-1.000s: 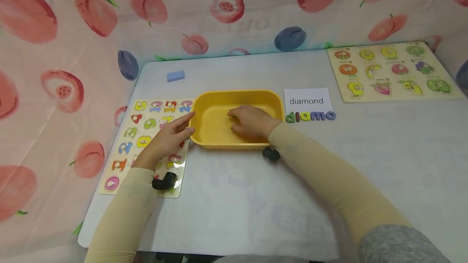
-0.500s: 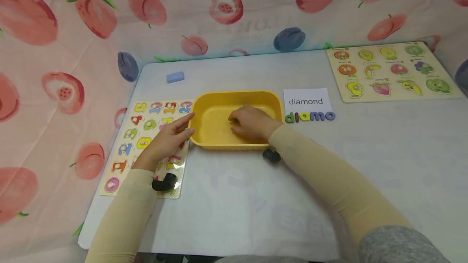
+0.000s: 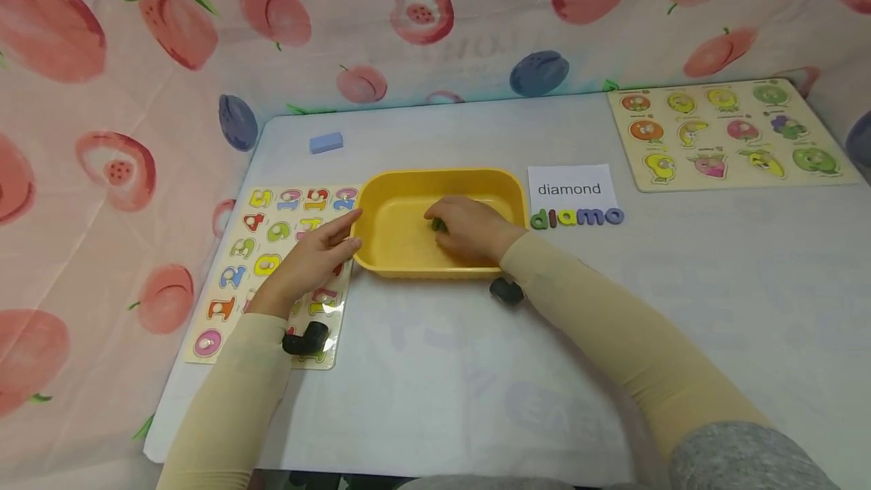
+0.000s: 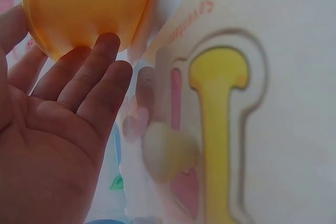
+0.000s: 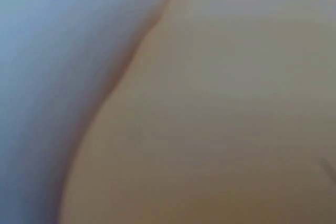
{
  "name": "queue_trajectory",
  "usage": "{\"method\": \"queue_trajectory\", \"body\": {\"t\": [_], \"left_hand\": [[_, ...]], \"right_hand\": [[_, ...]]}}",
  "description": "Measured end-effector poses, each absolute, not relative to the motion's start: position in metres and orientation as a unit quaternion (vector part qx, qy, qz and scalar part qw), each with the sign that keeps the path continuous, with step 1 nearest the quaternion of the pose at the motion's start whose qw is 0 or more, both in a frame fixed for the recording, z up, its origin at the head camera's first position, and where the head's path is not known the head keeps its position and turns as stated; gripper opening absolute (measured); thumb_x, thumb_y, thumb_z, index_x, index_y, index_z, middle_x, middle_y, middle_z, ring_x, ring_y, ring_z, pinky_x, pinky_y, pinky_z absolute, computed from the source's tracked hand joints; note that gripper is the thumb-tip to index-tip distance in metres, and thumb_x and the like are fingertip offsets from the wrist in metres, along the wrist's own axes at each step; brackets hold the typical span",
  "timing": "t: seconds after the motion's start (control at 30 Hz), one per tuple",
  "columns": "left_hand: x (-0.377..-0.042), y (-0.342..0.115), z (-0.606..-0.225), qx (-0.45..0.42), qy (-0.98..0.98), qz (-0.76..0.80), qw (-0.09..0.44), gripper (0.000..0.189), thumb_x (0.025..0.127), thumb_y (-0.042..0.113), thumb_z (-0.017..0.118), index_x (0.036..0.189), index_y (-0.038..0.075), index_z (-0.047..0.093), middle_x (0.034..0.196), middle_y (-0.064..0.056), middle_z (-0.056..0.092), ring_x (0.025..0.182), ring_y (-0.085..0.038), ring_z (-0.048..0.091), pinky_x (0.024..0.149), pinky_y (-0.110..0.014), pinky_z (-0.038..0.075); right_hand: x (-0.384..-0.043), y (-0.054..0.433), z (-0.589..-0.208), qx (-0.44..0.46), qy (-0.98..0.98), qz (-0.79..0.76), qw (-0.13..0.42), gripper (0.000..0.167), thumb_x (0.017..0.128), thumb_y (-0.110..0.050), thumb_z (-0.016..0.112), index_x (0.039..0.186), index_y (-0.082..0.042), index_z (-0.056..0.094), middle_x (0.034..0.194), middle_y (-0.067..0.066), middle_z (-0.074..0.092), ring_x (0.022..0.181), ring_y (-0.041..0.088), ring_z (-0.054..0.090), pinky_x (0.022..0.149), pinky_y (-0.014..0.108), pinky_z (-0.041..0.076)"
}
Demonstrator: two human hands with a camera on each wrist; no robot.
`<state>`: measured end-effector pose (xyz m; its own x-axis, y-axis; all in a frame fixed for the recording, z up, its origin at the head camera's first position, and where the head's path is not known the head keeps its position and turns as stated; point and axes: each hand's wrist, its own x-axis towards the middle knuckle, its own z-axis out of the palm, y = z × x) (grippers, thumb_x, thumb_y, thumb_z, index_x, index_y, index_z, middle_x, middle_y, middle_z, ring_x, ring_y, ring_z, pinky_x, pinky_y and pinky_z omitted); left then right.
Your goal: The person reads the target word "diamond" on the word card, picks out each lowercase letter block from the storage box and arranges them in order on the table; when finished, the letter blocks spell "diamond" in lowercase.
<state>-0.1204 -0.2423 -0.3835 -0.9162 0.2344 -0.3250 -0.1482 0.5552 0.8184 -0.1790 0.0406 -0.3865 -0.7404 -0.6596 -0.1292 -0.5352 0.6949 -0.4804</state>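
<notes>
My left hand (image 3: 304,267) lies over the number board (image 3: 238,316), its fairly straight fingers against the left end of a yellow tray (image 3: 391,271). In the left wrist view the fingertips (image 4: 108,43) press on the outer wall of the tray (image 4: 86,9). Down inside the tray, my right hand (image 3: 472,227) has its fingers curled and pinches a small green piece (image 3: 439,225). Most of that piece is hidden by the fingers, so I cannot tell its shape. The right wrist view is filled by a blurred tan surface.
Right of the tray lies a card (image 3: 570,180) printed "diamond". Colourful letters (image 3: 568,218) spelling "diamo" line its lower edge. A fruit puzzle board (image 3: 735,134) lies at the back right, a blue block (image 3: 327,143) at the back left. Peach-patterned cloth borders the white table.
The right hand's fingers have shifted in the tray, and the green piece now shows more clearly between thumb and fingers. The left hand has stayed at the tray's end.
</notes>
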Motion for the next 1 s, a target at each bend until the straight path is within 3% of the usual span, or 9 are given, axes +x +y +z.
{"method": "queue_trajectory", "body": {"t": [0.3,0.63,1.0], "left_hand": [[-0.1217,-0.2433,-0.3841,0.025,0.86,0.468,0.202,0.059,0.103,0.035,0.057,0.157,0.032,0.034,0.159,0.003,0.035,0.145,-0.02,0.034,0.114,-0.04,0.034],[-0.1215,-0.2429,-0.3835,0.026,0.862,0.463,0.206,0.059,0.103,0.038,0.057,0.157,0.034,0.033,0.159,0.004,0.034,0.144,-0.02,0.035,0.114,-0.04,0.034],[-0.1209,-0.2446,-0.3833,0.028,0.859,0.466,0.21,0.061,0.102,0.042,0.057,0.158,0.035,0.032,0.16,0.003,0.033,0.145,-0.02,0.033,0.115,-0.04,0.033]], "right_hand": [[-0.1795,0.0395,-0.3874,-0.33,0.911,-0.195,0.153,0.041,0.096,-0.007,0.057,0.137,-0.001,0.059,0.133,0.013,0.062,0.126,0.028,0.055,0.11,0.038,0.04],[-0.1794,0.0423,-0.3878,-0.316,0.919,-0.179,0.156,0.037,0.096,-0.011,0.062,0.132,-0.003,0.064,0.127,0.012,0.064,0.119,0.027,0.057,0.107,0.037,0.042],[-0.176,0.0453,-0.3791,-0.3,0.91,-0.238,0.157,0.037,0.098,-0.014,0.059,0.134,-0.005,0.063,0.131,0.008,0.064,0.12,0.024,0.057,0.11,0.038,0.041]]}}
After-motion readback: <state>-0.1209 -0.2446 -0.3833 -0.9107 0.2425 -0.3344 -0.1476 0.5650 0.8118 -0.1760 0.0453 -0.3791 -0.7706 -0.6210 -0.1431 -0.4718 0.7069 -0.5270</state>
